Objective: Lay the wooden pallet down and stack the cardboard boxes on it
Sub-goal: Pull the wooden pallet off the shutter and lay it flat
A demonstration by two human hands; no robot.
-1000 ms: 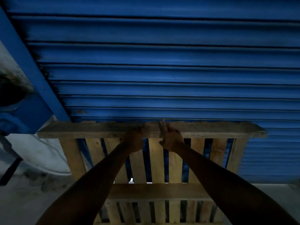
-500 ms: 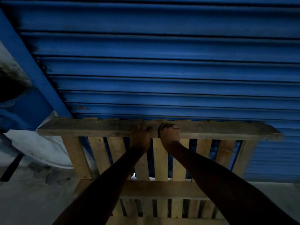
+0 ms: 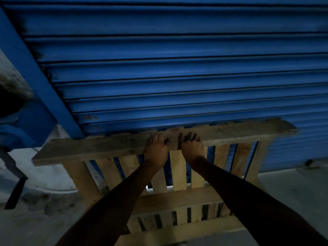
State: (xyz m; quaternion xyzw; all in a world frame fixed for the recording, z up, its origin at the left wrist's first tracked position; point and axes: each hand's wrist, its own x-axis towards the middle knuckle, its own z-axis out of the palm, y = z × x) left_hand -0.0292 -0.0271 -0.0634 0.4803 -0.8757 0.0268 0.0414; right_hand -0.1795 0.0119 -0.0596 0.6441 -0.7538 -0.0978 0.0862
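A wooden pallet (image 3: 99,146) stands on edge against a blue roller shutter, its slats upright and its top board running across the middle of the view. My left hand (image 3: 157,150) and my right hand (image 3: 191,148) grip that top board side by side near its middle, fingers curled over the far edge. The top board tilts, with its right end higher. No cardboard boxes are in view.
The blue roller shutter (image 3: 177,68) fills the upper view, with a blue post (image 3: 35,71) slanting down on the left. Grey concrete floor (image 3: 292,189) lies right of the pallet. A pale rounded object (image 3: 44,174) and a dark handle (image 3: 16,192) sit at the left.
Both hands went from resting on the top board to gripping it. The pallet's top has come away from the shutter and its right end has risen in the view.
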